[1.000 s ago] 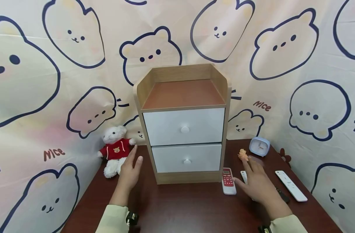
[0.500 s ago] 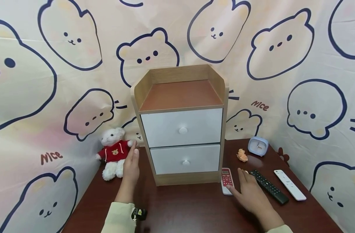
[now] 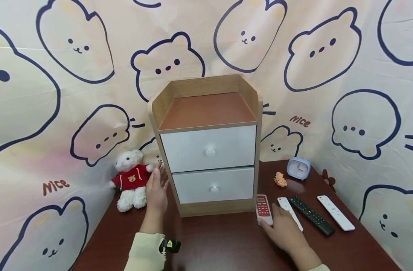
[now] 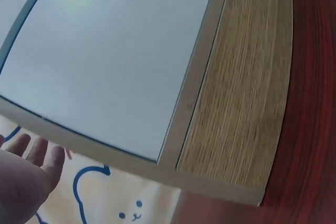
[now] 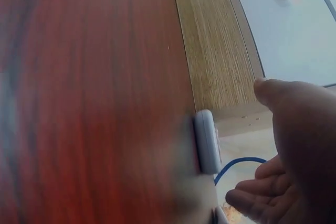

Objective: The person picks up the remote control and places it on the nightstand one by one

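A small wood-trimmed cabinet stands in the middle of the head view, its white upper drawer and lower drawer closed. My left hand is beside the cabinet's left side, fingers extended and holding nothing. In the left wrist view the fingertips reach past the cabinet's edge. On the other side, my right hand hovers by a white remote control with red buttons, thumb right at its lower end. The right wrist view shows the remote edge-on, with the loosely bent fingers apart from it.
Right of the cabinet lie a slim white remote, a black remote and another white remote. Behind them are a blue clock and a small orange object. A white plush bear in red sits at left.
My right hand has drawn back from the orange object toward the red-buttoned remote, uncovering the black and slim white remotes. My left hand has shifted right, closer to the cabinet's side.
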Motion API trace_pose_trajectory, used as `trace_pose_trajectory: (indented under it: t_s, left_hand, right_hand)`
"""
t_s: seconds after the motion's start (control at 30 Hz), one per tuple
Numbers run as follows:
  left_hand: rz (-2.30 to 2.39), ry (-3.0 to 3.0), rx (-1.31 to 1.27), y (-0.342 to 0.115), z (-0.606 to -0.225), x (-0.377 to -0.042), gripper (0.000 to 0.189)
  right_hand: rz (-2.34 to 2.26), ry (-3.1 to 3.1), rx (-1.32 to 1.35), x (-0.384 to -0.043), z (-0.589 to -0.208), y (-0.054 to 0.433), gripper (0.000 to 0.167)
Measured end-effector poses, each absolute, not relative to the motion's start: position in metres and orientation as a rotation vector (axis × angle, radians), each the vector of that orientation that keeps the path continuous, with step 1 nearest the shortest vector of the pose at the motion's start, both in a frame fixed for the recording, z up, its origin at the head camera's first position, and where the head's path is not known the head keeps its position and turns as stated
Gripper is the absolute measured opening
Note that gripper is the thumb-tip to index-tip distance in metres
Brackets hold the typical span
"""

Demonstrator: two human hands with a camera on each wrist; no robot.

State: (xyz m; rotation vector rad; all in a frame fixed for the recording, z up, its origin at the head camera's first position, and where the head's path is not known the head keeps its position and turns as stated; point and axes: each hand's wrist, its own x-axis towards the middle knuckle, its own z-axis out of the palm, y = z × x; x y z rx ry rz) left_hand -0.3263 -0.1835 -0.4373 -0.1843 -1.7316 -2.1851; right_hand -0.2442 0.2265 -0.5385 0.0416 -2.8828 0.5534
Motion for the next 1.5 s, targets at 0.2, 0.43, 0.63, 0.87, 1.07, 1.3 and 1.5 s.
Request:
trace_pose_trajectory:
  t_s: [0.2,0.43,0.63,0.87,1.07,1.3,1.5]
  left_hand:
    - [-2.212,-1.631,-0.148,-0.174,-0.434,-0.327,0.061]
    - [-2.209,-1.43,-0.015,-0.158,-0.431,-0.327,0.038]
    - [-2.238,-1.308,0.043,-0.15,-0.43,-0.327,0.029]
    - [-2.23,-1.35,0.089,-0.146,-0.426,-0.328,0.048]
    - [-2.233,-1.328,0.079,-0.144,-0.423,-0.33,0.04]
    - [-2.235,-1.334,0.108,-0.143,-0.42,-0.329,0.039]
    - [-2.215,-1.34,0.109,-0.14,-0.42,-0.329,0.039]
  right_hand:
    - [0.557,-2.924,0.004,-0.241,-0.538,0.216,0.097]
    - [0.523,-2.945,-0.031,-0.243,-0.541,0.212,0.099]
    - [0.533,-2.931,-0.058,-0.245,-0.547,0.211,0.1]
    - [0.517,-2.921,-0.073,-0.245,-0.55,0.209,0.098]
    - [0.508,-2.897,-0.073,-0.248,-0.552,0.208,0.095]
    - [0.513,-2.904,-0.1,-0.252,-0.554,0.206,0.091]
    - [0.514,-2.882,-0.126,-0.251,-0.555,0.206,0.084]
